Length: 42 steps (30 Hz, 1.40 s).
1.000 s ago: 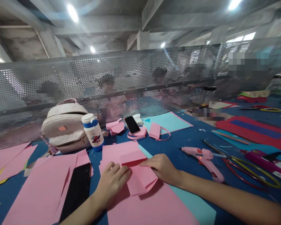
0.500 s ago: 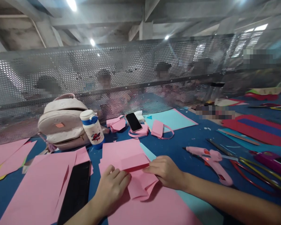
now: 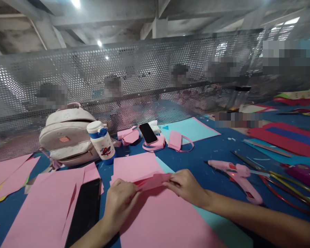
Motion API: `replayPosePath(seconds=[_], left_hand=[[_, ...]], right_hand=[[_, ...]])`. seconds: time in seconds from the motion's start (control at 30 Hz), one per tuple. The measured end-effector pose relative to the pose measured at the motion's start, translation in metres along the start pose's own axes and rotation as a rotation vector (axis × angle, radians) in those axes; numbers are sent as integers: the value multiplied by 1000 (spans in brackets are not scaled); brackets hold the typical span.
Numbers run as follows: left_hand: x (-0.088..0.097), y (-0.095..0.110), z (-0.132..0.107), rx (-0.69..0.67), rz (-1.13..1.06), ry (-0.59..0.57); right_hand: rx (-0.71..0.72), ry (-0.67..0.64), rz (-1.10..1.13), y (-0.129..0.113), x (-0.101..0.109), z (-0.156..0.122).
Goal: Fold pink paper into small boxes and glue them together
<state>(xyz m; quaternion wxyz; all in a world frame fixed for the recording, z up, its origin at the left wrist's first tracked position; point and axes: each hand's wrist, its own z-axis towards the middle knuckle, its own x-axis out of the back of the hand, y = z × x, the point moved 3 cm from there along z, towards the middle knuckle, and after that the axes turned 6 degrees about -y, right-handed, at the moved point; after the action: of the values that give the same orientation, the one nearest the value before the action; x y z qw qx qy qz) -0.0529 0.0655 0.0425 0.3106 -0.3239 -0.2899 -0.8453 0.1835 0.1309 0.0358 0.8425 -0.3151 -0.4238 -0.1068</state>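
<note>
A folded piece of pink paper (image 3: pixel 153 182) is stretched between my two hands, raised a little over a stack of pink sheets (image 3: pixel 165 217). My left hand (image 3: pixel 121 199) is closed on its left end. The right end is pinched between the thumb and fingers of my right hand (image 3: pixel 187 187). A light blue sheet (image 3: pixel 214 220) shows from under the pink stack on the right. Just beyond, two small pink paper bags with strap handles lie on the blue table; the nearer-right paper bag (image 3: pixel 175 140) stands apart, and a phone (image 3: pixel 148 133) rests against the other.
To the left are a black phone (image 3: pixel 85 210) on pink sheets, a white bottle (image 3: pixel 102 143) and a backpack (image 3: pixel 67 137). On the right lie a pink glue gun (image 3: pixel 239 174), scissors (image 3: pixel 286 182) and a purple tool (image 3: pixel 303 175). A perforated metal screen (image 3: pixel 144 69) stands behind, with people beyond.
The folded pink paper has turned from showing its open flaps downward to a narrow strip seen edge-on. My left hand has rolled over and gripped its left end.
</note>
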Motion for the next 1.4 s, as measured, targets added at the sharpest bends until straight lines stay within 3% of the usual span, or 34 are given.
replayPosePath(seconds=[0.1,0.2,0.3,0.4,0.53,0.8,1.27,1.4], left_hand=[[1,-4,-1,101,-39,2],[-2,-10,-1,290,-186,-5],[-7,-14,0,437,-376,14],[-9,-14,3,485,-493,37],[-7,-14,2,423,-379,48],[-2,-13,-2,72,-120,-70],[-4,-12,0,148,-286,-69],[-6,-13,-1,132,-230,-64]], right_hand=[[-144,-20,167,-2,-1,3],[-233,-80,272,-4,-3,6],[-281,-102,332,-1,-5,10],[-288,-84,362,3,-6,12],[-234,-72,369,5,-6,12],[-144,-53,374,2,-2,10],[-76,65,380,2,2,10],[-139,52,414,2,0,9]])
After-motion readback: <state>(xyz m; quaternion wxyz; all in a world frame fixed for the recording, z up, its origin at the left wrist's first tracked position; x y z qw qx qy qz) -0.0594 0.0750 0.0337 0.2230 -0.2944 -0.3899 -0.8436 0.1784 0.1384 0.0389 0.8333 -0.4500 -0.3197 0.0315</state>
